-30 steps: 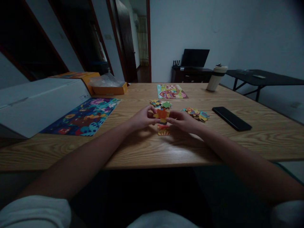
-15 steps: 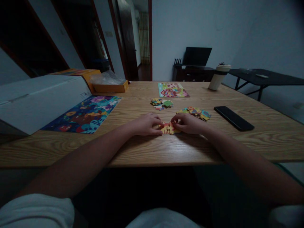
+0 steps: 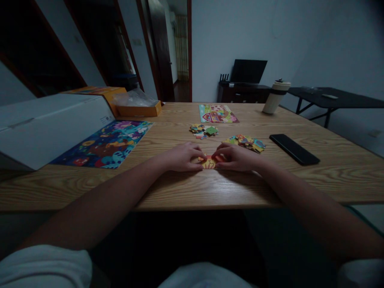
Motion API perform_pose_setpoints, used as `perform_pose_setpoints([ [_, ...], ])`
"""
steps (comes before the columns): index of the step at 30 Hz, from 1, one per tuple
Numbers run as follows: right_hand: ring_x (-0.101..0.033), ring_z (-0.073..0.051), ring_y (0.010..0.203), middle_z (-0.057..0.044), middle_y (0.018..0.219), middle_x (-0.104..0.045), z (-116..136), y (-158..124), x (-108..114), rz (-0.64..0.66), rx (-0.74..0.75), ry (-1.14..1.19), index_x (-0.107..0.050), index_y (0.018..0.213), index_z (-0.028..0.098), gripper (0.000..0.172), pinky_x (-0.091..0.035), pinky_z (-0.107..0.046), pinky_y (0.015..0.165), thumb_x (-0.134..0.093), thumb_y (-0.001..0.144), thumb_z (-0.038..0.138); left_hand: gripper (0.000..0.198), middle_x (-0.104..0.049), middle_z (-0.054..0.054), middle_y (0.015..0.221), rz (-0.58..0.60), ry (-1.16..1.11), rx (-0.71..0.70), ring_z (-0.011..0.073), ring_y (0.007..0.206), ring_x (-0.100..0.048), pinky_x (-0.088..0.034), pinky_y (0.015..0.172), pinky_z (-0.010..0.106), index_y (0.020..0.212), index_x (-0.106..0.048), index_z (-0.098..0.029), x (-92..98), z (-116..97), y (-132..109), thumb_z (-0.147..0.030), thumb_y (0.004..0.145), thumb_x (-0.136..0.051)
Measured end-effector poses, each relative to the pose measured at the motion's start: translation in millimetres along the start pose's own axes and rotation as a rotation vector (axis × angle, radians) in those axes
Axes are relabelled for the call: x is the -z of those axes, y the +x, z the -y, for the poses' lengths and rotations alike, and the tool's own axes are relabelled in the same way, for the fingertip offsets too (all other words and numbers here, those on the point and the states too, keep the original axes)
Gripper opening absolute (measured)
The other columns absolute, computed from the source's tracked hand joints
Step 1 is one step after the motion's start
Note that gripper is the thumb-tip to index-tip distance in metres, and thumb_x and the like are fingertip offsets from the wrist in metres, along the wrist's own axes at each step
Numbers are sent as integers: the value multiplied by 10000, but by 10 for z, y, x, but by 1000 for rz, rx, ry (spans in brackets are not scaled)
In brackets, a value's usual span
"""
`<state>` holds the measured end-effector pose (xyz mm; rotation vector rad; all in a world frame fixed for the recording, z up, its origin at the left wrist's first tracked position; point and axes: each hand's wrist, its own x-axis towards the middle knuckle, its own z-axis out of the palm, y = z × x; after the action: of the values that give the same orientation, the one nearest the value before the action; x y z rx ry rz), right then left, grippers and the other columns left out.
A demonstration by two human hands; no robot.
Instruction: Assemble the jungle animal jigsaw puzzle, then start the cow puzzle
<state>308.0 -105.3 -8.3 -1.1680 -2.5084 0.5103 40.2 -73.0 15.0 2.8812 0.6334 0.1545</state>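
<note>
Across the brown wood-grained desk [image 3: 180, 192], flat yellow-and-red cardboard jigsaw pieces [image 3: 209, 163] are lying sideways between the left hand [image 3: 186, 157] and right hand [image 3: 238, 157], equally near, both half-curled and pinching opposite ends.

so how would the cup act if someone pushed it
The cup would probably tip if pushed near its lid, as it stands tall and narrow. Its rounded sides suggest it might roll once down, and its smooth, straight wall looks stiff.
</note>
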Motion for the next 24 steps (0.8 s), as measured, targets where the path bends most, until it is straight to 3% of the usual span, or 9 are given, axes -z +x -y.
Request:
perform_pose_setpoints([
  [9,-636,-200,862,-98,1112,-654,95,6,43,1,13,-54,-734,1001,222,259,-508,-324,792,-631,881,428,294,-611,69,1208,7,70,-94,243,1133,-532,-387,1009,369,1188,-685,-271,-64,-77,27,-329,957,-513],
  [12,-646,-238,949,-112,1196,-651,-20,-65,242,-218,-44,-55,-712,1132,230,346,-521,-369,827,-606,889,453,331,-601,72,1238,16,100,-95,254,1137,-531,-386,999,381,1251,-660,-296,-79,-66,27,-338,963,-503],
  [15,-662,-265,923,-114,1151,-687,-280,-196,515,-498,-217,-87,-693,1192,231,395,-543,-422,798,-564,899,462,338,-599,75,1241,18,97,-90,251,1120,-543,-395,979,368,1259,-660,-301,-71,-43,15,-343,957,-514],
  [16,-664,-281,938,-116,1135,-696,-381,-242,590,-531,-272,-114,-690,1206,229,415,-547,-440,803,-575,886,466,334,-600,74,1237,17,88,-89,247,1112,-548,-398,974,359,1252,-666,-301,-65,-35,10,-339,951,-524],
  [19,-660,-316,1019,-125,1189,-693,-642,-336,690,-411,-403,-157,-664,1267,225,532,-545,-476,861,-656,814,503,313,-601,63,1219,25,52,-90,228,1086,-561,-409,958,329,1215,-688,-308,-39,-25,-5,-321,936,-545],
  [22,-651,-312,1076,-135,1278,-659,-772,-340,633,-223,-453,-141,-622,1327,202,649,-526,-456,933,-716,764,509,299,-601,54,1201,36,30,-84,219,1067,-569,-415,951,314,1179,-707,-311,-2,-40,-16,-303,914,-569],
  [24,-665,-291,1045,-137,1260,-669,-793,-315,574,-164,-464,-110,-605,1344,185,654,-533,-426,924,-709,778,496,302,-604,53,1188,43,21,-79,220,1064,-570,-418,950,311,1171,-712,-307,24,-59,-22,-294,898,-583],
])
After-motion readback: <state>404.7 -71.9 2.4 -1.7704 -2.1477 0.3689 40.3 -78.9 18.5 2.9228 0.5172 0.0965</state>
